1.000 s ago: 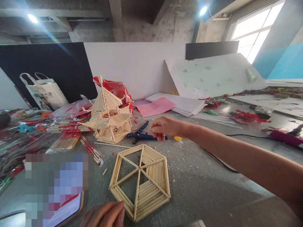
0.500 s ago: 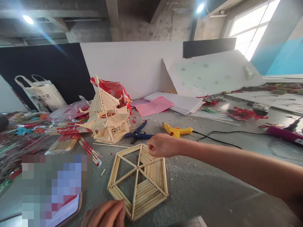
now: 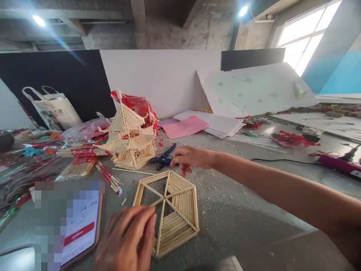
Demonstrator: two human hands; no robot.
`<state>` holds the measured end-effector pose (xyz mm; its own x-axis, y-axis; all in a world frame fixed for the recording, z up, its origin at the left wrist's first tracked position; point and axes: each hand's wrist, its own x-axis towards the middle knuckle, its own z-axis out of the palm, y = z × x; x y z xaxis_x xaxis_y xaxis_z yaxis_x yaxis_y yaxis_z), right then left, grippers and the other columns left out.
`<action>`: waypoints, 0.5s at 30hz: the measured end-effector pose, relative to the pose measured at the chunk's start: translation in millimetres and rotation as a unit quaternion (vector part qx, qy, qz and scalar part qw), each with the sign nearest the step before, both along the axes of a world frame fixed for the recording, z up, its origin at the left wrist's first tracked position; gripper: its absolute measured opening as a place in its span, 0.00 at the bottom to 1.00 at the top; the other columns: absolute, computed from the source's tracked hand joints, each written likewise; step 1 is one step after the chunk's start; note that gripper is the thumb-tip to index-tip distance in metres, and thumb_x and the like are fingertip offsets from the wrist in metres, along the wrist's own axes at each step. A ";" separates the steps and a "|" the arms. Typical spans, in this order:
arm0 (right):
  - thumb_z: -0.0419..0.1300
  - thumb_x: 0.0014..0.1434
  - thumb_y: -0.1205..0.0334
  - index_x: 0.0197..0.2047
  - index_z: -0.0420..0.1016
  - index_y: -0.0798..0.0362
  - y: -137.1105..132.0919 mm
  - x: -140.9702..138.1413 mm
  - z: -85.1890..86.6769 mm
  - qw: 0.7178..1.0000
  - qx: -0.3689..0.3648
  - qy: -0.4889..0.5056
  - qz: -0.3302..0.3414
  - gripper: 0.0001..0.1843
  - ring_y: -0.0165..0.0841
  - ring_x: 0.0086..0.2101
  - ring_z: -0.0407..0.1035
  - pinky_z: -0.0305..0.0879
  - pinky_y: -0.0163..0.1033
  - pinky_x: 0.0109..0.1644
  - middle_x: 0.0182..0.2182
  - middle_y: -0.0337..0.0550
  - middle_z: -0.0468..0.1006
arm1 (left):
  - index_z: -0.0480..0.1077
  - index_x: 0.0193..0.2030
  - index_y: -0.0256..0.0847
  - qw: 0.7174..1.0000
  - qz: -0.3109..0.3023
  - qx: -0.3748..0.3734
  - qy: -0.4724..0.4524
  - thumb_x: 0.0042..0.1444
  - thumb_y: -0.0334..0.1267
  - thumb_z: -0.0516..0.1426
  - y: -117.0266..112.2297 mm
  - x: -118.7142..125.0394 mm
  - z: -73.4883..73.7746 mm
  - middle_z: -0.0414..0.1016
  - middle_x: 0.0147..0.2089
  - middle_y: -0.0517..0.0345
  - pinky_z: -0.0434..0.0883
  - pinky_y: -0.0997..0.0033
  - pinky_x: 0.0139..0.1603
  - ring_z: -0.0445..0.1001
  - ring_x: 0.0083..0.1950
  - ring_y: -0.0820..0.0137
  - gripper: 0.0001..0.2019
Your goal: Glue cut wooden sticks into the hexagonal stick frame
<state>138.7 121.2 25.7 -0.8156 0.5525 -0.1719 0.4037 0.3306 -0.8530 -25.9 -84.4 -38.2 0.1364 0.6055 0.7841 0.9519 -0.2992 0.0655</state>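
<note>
A flat hexagonal panel of glued wooden sticks [image 3: 177, 210] lies on the grey table in front of me. My left hand [image 3: 124, 241] rests on its near left edge, fingers stretched out side by side and holding nothing. My right hand [image 3: 188, 158] hovers just above the panel's far corner with its fingers loosely apart and pointing down, empty. Blue-handled pliers [image 3: 162, 159] lie right behind that hand. A small pagoda model of sticks [image 3: 131, 139] stands upright to the far left of the panel.
A phone [image 3: 81, 226] lies at my near left. Bundles of sticks with red wrappers [image 3: 79, 165] sit left of the pagoda. Pink paper [image 3: 184, 126] and white boards [image 3: 220, 122] lie further back. A black cable [image 3: 270, 160] and a purple tool [image 3: 338, 163] are at right.
My right hand drew back from the pliers to the panel's far corner and uncurled its fingers. My left hand slid up onto the panel. My right arm now hides the yellow glue gun.
</note>
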 end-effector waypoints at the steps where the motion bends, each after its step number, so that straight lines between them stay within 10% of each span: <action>1: 0.48 0.56 0.66 0.31 0.59 0.55 0.7 0.3 -0.3 0.998 -0.044 0.035 -0.009 0.04 0.21 0.17 0.59 0.55 0.29 0.22 0.25 0.37 0.70 | 0.70 0.42 0.39 1.000 0.002 0.005 0.003 0.57 0.35 0.52 6.3 2.5 8.3 0.75 0.37 0.56 0.70 0.71 0.39 0.74 0.36 0.71 0.09; 5: 0.46 0.57 0.67 0.26 0.56 0.54 0.7 -3.1 -3.3 0.993 -0.090 0.070 -0.041 0.08 0.19 0.14 0.51 0.45 0.28 0.18 0.18 0.30 0.60 | 0.71 0.39 0.40 0.999 0.018 -0.043 -0.006 0.58 0.36 0.50 38.5 11.3 39.4 0.75 0.36 0.55 0.69 0.67 0.40 0.73 0.38 0.68 0.09; 15: 0.50 0.53 0.65 0.26 0.65 0.57 -2.4 0.0 -1.5 0.970 0.229 -0.045 -0.066 0.07 0.22 0.18 0.51 0.45 0.30 0.21 0.16 0.31 0.57 | 0.74 0.32 0.40 0.968 0.031 -0.235 -0.083 0.55 0.35 0.51 120.0 9.4 60.0 0.77 0.29 0.56 0.64 0.72 0.31 0.74 0.31 0.69 0.10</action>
<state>138.7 118.8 24.2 -0.7257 0.6862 0.0487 0.5345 0.6070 -0.5881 -16.5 35.6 21.8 -0.0165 0.9032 0.4289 0.9320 -0.1414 0.3337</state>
